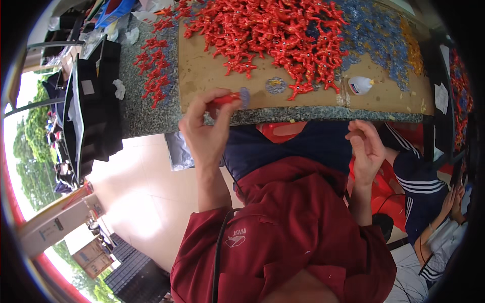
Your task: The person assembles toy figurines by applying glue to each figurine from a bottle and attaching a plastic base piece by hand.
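Just over the table's front edge, my left hand (204, 123) pinches a small red plastic figure (222, 99) between thumb and fingers. A clear bluish disc (245, 98) sits at the figure's right end; whether it is attached I cannot tell. My right hand (367, 149) is off the table's edge, above my lap, with fingers loosely curled and apart and nothing visible in them. Another clear disc (276, 85) lies flat on the cardboard (212, 83). Nearest my right hand on the board is a white squeeze bottle (360, 85), lying tilted with its narrow tip to the right.
A big heap of red figures (273, 30) covers the board's far middle. Clear bluish pieces (376, 38) and orange ones (411, 45) spread to the right. More red figures (156, 76) lie on the speckled tabletop (134, 113) at left, beside black bins (101, 101). Another person (434, 217) sits at right.
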Tool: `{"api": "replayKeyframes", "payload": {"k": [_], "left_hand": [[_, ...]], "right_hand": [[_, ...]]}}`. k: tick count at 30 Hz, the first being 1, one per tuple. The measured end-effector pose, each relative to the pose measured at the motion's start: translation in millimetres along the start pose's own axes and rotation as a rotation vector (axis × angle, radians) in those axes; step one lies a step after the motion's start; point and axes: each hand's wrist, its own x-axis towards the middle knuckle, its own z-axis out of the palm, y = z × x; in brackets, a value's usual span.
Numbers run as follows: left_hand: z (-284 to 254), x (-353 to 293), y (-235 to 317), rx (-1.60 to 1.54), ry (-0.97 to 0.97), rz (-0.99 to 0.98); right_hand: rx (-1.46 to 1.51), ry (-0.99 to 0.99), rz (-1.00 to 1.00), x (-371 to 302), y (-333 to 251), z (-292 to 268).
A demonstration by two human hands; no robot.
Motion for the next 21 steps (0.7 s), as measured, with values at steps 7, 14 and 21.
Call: {"api": "replayKeyframes", "payload": {"k": [7, 14, 21], "left_hand": [[-78, 17, -59, 0.669, 0.358, -0.182], [-70, 25, -82, 0.557, 0.371, -0.173], [-3, 4, -6, 0.392, 0.171, -0.025]], "right_hand": [[-0.119, 0.068, 0.034, 11, 3, -20], [-0.143, 0.125, 0.066, 10, -6, -13], [-0.238, 0.244, -0.049, 34, -7, -13]]}}
